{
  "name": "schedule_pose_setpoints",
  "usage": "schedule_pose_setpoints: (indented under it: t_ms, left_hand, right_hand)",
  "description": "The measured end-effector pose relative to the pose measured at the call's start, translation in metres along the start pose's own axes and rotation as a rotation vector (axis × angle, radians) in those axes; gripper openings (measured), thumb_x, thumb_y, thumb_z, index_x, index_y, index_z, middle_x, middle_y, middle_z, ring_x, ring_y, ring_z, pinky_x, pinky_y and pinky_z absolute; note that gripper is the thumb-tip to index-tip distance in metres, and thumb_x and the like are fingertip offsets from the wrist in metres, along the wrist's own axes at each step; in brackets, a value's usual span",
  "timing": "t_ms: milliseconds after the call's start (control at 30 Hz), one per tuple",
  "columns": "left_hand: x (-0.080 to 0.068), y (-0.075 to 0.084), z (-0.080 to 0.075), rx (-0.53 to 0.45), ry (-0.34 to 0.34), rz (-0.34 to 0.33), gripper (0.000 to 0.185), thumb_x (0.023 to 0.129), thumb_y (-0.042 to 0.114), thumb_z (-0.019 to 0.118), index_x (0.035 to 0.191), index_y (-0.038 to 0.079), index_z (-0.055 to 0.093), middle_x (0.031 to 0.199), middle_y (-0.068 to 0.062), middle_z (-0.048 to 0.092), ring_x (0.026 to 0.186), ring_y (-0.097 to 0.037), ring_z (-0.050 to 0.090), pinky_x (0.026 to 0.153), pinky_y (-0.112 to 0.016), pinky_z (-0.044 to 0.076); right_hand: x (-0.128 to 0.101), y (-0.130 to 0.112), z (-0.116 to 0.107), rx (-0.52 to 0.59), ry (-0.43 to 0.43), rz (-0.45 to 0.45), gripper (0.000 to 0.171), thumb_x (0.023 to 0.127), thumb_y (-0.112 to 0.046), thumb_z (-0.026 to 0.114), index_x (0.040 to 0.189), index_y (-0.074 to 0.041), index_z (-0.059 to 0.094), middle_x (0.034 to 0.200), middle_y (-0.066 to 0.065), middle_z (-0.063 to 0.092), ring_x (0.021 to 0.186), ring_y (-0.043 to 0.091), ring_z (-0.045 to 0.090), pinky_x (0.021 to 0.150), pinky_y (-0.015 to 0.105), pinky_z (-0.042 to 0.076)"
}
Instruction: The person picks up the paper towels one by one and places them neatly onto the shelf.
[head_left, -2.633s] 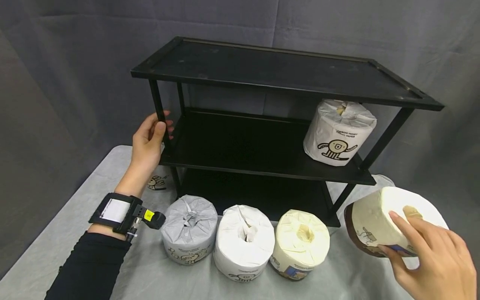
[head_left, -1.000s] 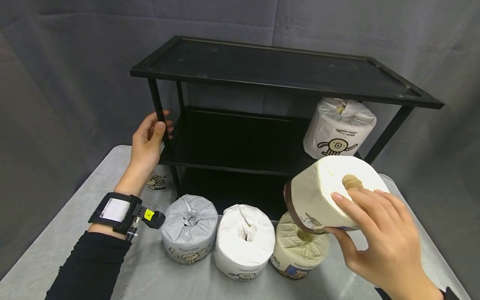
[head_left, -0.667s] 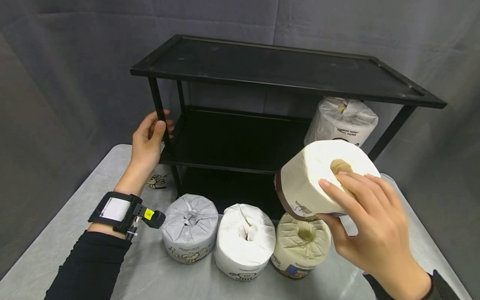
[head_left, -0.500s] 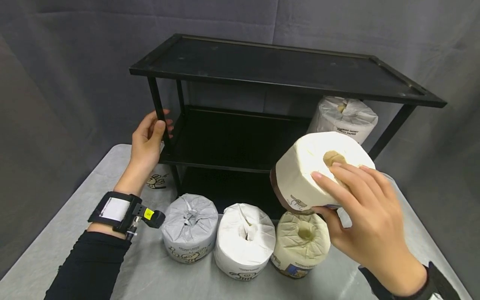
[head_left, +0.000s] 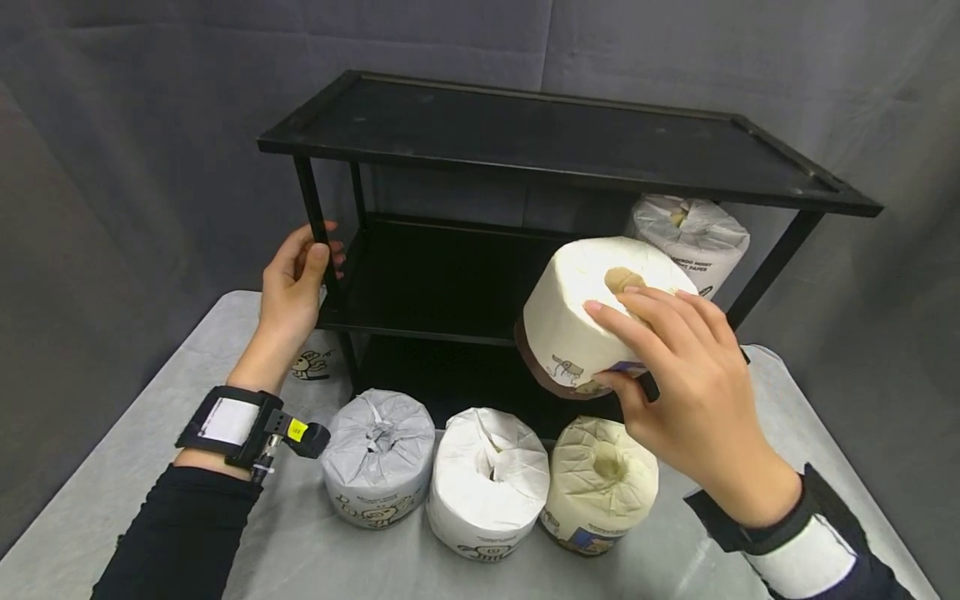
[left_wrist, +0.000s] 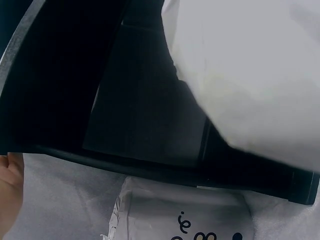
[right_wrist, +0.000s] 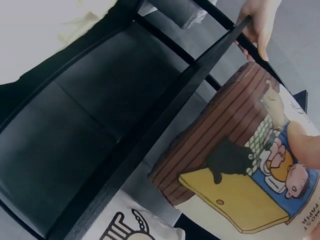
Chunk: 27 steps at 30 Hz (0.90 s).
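Note:
My right hand (head_left: 693, 392) grips a cream-wrapped toilet roll (head_left: 555, 308) with a brown band, fingertips over the core hole and thumb on the side. The roll is held up tilted in front of the middle tier of a black rack (head_left: 555, 142). Its cartoon print (right_wrist: 270, 170) faces the right wrist camera. My left hand (head_left: 288, 287) holds the rack's front left post (head_left: 313, 200), fingers behind and thumb in front. On the middle tier at the right stands a white toilet roll (head_left: 712, 242), partly hidden by the held roll.
Before the rack, a grey roll (head_left: 378, 467), a white roll (head_left: 487, 483) and a cream roll (head_left: 600, 492) stand in a row on the grey-covered table (head_left: 300, 533). A printed roll (head_left: 309, 364) shows partly behind my left forearm. Grey curtain (head_left: 187, 125) hangs behind.
My right hand has carried the cream roll from the far right, leftward and up, to the middle tier's front. My left hand stays on the post.

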<state>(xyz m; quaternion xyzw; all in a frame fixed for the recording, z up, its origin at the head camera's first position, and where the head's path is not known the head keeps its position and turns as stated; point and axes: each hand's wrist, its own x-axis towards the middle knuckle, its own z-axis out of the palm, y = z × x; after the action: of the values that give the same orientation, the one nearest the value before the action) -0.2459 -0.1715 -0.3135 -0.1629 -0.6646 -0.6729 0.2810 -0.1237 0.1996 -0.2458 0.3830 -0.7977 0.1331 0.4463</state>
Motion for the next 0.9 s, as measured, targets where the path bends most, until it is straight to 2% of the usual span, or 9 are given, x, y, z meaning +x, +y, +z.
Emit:
schedule_pose_setpoints:
  t_ms: [200, 433, 533, 900]
  left_hand:
    - [0.0, -0.001, 0.001, 0.001, 0.007, 0.015, 0.062, 0.092, 0.043, 0.057, 0.129, -0.006, 0.056, 0.1, 0.002, 0.065, 0.093, -0.015, 0.06, 0.079, -0.024, 0.051]
    - [-0.001, -0.001, 0.003, 0.006, 0.008, 0.014, 0.061, 0.093, 0.042, 0.057, 0.13, -0.007, 0.056, 0.106, -0.018, 0.062, 0.093, -0.016, 0.06, 0.08, -0.024, 0.05]
    - [-0.001, 0.0, 0.004, 0.013, 0.006, 0.012, 0.062, 0.094, 0.041, 0.056, 0.131, -0.008, 0.055, 0.106, -0.02, 0.062, 0.093, -0.015, 0.06, 0.08, -0.024, 0.05]
    - [-0.001, -0.002, 0.002, 0.001, 0.004, 0.011, 0.064, 0.091, 0.046, 0.057, 0.13, -0.005, 0.057, 0.102, -0.002, 0.066, 0.094, -0.016, 0.06, 0.079, -0.025, 0.05]
  right_hand:
    - [0.008, 0.007, 0.005, 0.011, -0.044, 0.007, 0.065, 0.068, 0.005, 0.076, 0.131, -0.008, 0.063, 0.119, 0.019, 0.064, 0.115, 0.037, 0.057, 0.102, 0.053, 0.036]
    - [0.013, 0.014, 0.012, 0.012, -0.132, 0.005, 0.08, 0.06, 0.009, 0.083, 0.134, -0.011, 0.06, 0.122, 0.016, 0.063, 0.115, 0.036, 0.055, 0.104, 0.05, 0.035]
    - [0.015, 0.016, 0.015, 0.009, -0.158, 0.002, 0.082, 0.06, 0.01, 0.083, 0.135, -0.012, 0.059, 0.125, 0.016, 0.062, 0.117, 0.035, 0.054, 0.105, 0.05, 0.035]
    - [0.024, 0.016, 0.016, -0.044, -0.205, 0.022, 0.086, 0.063, 0.005, 0.086, 0.141, -0.01, 0.054, 0.129, 0.015, 0.059, 0.119, 0.034, 0.052, 0.104, 0.049, 0.035]
